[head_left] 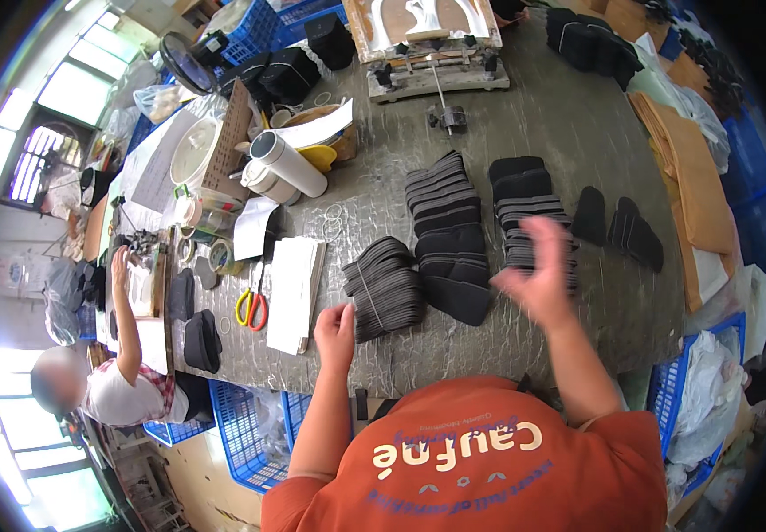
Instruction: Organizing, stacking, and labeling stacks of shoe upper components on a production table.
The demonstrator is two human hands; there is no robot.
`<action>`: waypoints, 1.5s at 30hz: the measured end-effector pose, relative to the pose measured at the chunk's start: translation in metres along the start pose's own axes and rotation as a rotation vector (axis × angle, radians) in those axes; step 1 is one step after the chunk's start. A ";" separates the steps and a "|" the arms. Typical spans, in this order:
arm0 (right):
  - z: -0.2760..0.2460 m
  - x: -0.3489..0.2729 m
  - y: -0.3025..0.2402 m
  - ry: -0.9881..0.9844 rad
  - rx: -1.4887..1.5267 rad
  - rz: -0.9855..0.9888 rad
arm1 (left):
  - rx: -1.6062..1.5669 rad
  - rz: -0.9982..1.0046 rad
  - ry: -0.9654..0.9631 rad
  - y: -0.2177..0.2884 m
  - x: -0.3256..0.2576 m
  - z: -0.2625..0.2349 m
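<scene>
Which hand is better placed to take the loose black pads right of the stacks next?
Probably the right hand, nearer the loose black pads; the left hand is beside the banded bundle.

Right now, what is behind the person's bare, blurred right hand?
Behind the right hand is a fanned row of flat black and grey pieces, lying on the dark grey tabletop. Parts show above and beside the hand; whatever the palm covers cannot be seen.

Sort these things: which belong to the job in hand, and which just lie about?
Likely in the job:
banded pad stack beside the left hand
dark pad row by the right hand
middle dark pad row
loose pale bands

Likely just lying about:
white tumbler
scissors
white paper stack
</scene>
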State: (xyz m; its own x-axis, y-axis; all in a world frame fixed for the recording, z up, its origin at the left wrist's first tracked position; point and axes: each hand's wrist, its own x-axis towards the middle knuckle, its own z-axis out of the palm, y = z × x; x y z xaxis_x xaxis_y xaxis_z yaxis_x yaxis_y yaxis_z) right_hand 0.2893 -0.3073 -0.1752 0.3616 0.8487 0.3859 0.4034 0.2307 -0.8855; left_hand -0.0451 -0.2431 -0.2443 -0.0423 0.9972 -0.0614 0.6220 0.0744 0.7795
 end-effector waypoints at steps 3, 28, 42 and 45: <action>0.084 -0.015 -0.029 -0.598 -0.398 -0.315 | 0.125 -0.021 -0.121 0.036 0.030 0.018; 0.203 -0.026 -0.051 -1.081 -0.826 -0.060 | -0.495 -0.136 -0.284 -0.037 0.040 -0.032; 0.024 -0.048 -0.094 -0.192 -0.528 -0.138 | -0.868 0.166 -0.712 0.061 0.031 -0.020; -0.050 -0.059 -0.091 0.201 -0.730 0.030 | -0.269 0.307 -0.687 0.054 0.043 0.029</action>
State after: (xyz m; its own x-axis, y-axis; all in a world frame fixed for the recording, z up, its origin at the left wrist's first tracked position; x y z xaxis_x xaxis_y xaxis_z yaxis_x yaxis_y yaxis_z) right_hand 0.2733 -0.4021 -0.1048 0.4997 0.7303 0.4659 0.8197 -0.2247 -0.5269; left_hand 0.0097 -0.1964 -0.2230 0.6459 0.7536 -0.1222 0.3142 -0.1165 0.9422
